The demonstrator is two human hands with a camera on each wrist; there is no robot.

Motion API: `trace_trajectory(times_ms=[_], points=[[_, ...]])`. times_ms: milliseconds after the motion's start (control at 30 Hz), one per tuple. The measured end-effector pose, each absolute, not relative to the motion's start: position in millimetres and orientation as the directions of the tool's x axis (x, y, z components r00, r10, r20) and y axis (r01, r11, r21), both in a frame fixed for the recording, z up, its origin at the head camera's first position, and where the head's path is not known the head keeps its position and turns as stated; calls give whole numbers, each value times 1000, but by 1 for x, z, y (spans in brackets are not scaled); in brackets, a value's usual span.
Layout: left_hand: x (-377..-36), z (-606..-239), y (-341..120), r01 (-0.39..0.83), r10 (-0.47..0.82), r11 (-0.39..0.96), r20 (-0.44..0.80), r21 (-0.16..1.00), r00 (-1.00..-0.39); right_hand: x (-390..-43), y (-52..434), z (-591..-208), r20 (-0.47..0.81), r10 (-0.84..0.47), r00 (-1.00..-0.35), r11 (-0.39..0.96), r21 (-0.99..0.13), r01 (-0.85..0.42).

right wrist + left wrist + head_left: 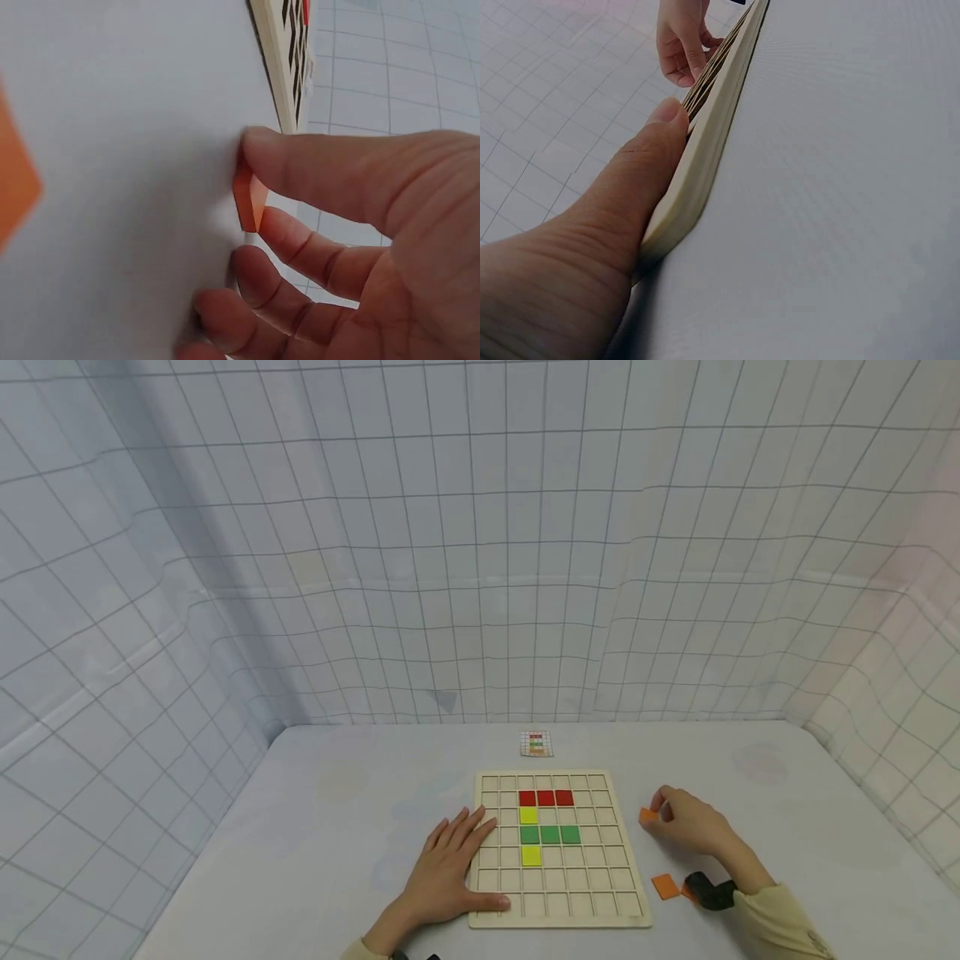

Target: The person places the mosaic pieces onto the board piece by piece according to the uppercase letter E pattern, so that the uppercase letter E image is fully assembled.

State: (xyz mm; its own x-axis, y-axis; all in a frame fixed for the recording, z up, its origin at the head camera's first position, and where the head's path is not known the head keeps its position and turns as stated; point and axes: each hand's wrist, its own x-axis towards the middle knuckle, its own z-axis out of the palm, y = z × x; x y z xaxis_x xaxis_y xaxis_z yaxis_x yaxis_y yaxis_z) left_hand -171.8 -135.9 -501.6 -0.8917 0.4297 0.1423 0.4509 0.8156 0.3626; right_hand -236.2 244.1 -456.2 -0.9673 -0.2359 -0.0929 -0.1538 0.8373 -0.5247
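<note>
A wooden grid board (555,914) lies on the white table and carries a row of red tiles (545,798), a yellow tile (528,815), a row of green tiles (550,834) and a second yellow tile (531,856). My left hand (450,868) lies flat with straight fingers on the board's left edge; its thumb (641,169) presses the board's rim (705,142). My right hand (686,818), to the right of the board, pinches a small orange tile (648,815) between thumb and fingers (250,199) just off the table.
Another orange tile (664,886) lies on the table near my right wrist, seen blurred as an orange tile (15,180) in the right wrist view. A small pattern card (536,743) lies behind the board. Grid-patterned white sheets wall the table at back and sides.
</note>
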Motion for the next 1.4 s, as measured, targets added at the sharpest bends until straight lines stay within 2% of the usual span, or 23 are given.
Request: trace_trajectory(times_ms=[367,700,1000,1200,1400], points=[[-173,-502,-136,450,430,816,140,364,-892,-227,244,-459,-2,-336,-942,721,-644,-256],[-173,-504,-135,440,427,816,124,374,-896,-224,241,-462,29,-364,-931,696,-656,-292],[-170,-501,-136,446,431,812,127,377,-893,-214,214,-457,185,-321,-929,679,-638,-363],[-171,-502,-137,451,432,809,139,378,-891,-204,183,-450,277,-411,-869,586,-650,-484],[-173,-501,-136,455,431,812,151,366,-890,-194,150,-452,248,-541,-804,454,-719,-527]])
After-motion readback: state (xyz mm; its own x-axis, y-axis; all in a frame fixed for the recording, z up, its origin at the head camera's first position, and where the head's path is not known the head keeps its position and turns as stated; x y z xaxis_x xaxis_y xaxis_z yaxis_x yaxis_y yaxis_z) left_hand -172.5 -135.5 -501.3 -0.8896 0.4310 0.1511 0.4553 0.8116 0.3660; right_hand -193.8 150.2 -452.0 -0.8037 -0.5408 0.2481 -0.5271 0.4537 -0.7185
